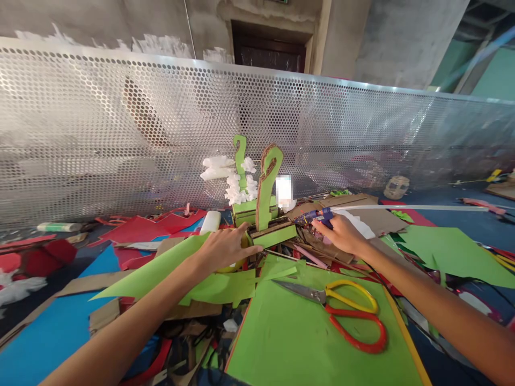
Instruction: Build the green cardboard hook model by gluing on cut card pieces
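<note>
My right hand grips a blue hot glue gun, a long clear glue stick trailing from its back. The nozzle points left, at the right end of a small green-faced cardboard box. My left hand holds that box by its left end, thumb at the front and fingers behind. From the box rises a curved green cardboard neck with bare corrugated edges. Behind it stands a similar green piece with crumpled white tufts around it. Scissors with yellow and red handles lie open in front.
A green sheet lies under the scissors. Blue sheets, red scraps and cardboard pieces cover the floor. A perforated metal barrier runs across behind. A tape roll stands at right.
</note>
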Tool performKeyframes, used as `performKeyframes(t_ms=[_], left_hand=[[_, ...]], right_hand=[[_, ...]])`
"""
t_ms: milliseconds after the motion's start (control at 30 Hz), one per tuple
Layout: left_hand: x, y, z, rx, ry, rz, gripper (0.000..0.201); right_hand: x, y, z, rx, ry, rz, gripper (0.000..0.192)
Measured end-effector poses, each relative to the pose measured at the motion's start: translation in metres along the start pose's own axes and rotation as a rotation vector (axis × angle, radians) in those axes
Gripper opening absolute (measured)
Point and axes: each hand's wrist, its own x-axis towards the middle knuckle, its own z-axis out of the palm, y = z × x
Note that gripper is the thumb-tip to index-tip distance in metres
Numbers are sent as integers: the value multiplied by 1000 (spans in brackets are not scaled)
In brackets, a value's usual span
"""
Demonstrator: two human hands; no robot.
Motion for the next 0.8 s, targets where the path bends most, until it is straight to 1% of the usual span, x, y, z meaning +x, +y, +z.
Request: performKeyframes(t_ms=[133, 333, 433, 500, 667, 800], left_hand=[[0, 0, -1, -6, -11, 10, 100], [0, 0, 0, -20, -9, 15, 99], [0, 0, 0, -23, -4, 7, 98], [0, 0, -1, -18, -5, 3, 98], [-1, 2, -4, -8, -20, -12, 99], [-1, 2, -3, -6, -18, -4, 98]], right_hand=[[0, -5, 1, 6, -28, 4, 51], [-3, 4, -9, -34, -3, 42, 49], [-4, 4, -10, -31, 12, 33, 49], [-3, 0, -7, -17, 14, 21, 49], [3, -17, 2, 36, -43, 14, 52], [6, -33, 11, 78, -51, -52, 50]])
